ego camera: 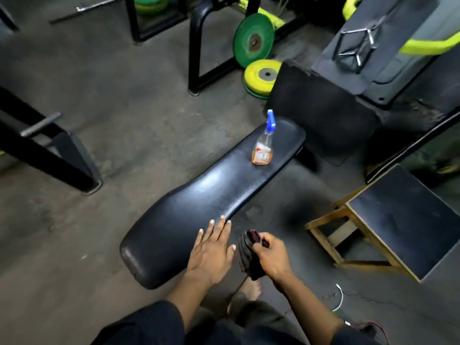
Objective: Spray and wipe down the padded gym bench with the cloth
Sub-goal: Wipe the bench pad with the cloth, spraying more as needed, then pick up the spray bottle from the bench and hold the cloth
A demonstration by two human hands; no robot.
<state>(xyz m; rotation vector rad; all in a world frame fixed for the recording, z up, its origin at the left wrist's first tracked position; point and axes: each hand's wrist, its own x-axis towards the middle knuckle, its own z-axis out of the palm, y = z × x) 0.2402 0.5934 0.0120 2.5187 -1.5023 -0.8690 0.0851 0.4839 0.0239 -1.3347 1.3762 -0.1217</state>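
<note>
The black padded gym bench (199, 200) runs from near left to far right across the middle of the view. A clear spray bottle (264, 148) with orange liquid and a blue trigger head stands upright near the bench's far end. My left hand (211, 250) lies flat, fingers spread, on the near right edge of the pad. Just off that edge, my right hand (272, 257) is closed around a dark bunched cloth (247, 252), held above the floor.
A wooden stool with a black top (398, 220) stands right of the bench. Green and yellow weight plates (254, 39) lean at the back. Black machine frames (49, 155) sit left, a dark padded machine (321, 108) beyond the bench. Loose wires (341, 300) lie on the floor.
</note>
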